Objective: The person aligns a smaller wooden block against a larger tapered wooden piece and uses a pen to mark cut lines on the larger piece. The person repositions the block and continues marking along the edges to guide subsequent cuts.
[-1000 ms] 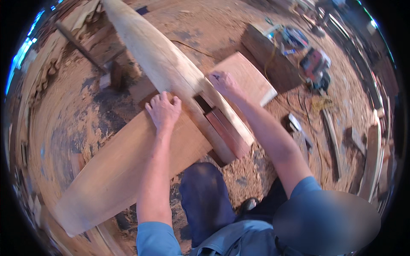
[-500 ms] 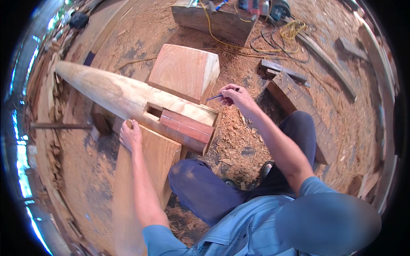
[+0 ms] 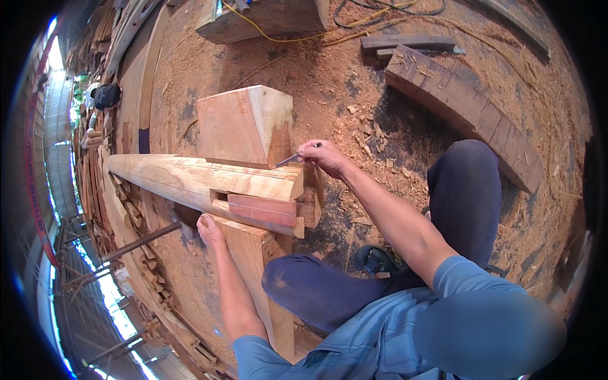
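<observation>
My right hand is closed round a slim dark pencil. Its tip points down-left between the pale squared wooden block and the squared end of a long tapered timber. Into that timber's near side is cut a slot, with a reddish wood piece beside it, bearing thin pale lines. My left hand is closed at the far left corner of a thick light-brown board, just below the tapered timber. Its fingertips are partly hidden, and the rest of the board runs beneath my left forearm.
A heavy dark beam lies to the right, with a shorter grey piece at its far end. Another large block stands at the back, near yellow and black cords. Shavings cover the floor; stacked wood lines the left.
The view has turned and shifted, so the timber and blocks sit differently in it. My right hand still holds the pencil beside the timber's end; my left hand stays at the board's corner.
</observation>
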Demonstrator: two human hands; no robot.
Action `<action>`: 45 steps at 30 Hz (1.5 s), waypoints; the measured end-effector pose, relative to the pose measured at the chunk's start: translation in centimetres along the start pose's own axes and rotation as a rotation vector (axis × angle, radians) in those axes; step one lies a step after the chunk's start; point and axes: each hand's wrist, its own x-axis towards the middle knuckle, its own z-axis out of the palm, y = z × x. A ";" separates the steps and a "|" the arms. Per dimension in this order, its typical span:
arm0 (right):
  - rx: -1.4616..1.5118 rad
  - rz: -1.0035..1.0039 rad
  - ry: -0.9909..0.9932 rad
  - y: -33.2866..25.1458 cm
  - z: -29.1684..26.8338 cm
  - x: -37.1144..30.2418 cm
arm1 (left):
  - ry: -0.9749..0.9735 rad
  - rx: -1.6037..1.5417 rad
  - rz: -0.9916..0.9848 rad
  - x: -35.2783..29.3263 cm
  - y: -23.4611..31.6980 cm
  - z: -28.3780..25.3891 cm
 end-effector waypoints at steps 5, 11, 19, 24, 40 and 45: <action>-0.137 0.045 0.174 -0.1 -2.8 0.7 | -0.043 -0.086 0.008 -0.1 0.0 -0.3; 0.312 0.195 0.112 3.3 -5.2 0.8 | 0.101 0.207 0.228 -1.1 5.8 -1.4; 0.603 0.212 0.118 8.6 -4.6 2.1 | -0.277 0.153 0.662 -9.0 19.4 2.6; 0.664 0.147 0.163 9.9 -3.8 2.4 | -0.283 0.033 0.565 -10.6 21.7 4.0; 0.608 0.315 0.436 9.7 -3.5 1.5 | -0.317 0.124 0.526 -10.5 22.1 4.0; 0.724 0.198 0.204 9.5 -3.3 2.1 | -0.329 0.103 0.497 -10.7 22.1 4.1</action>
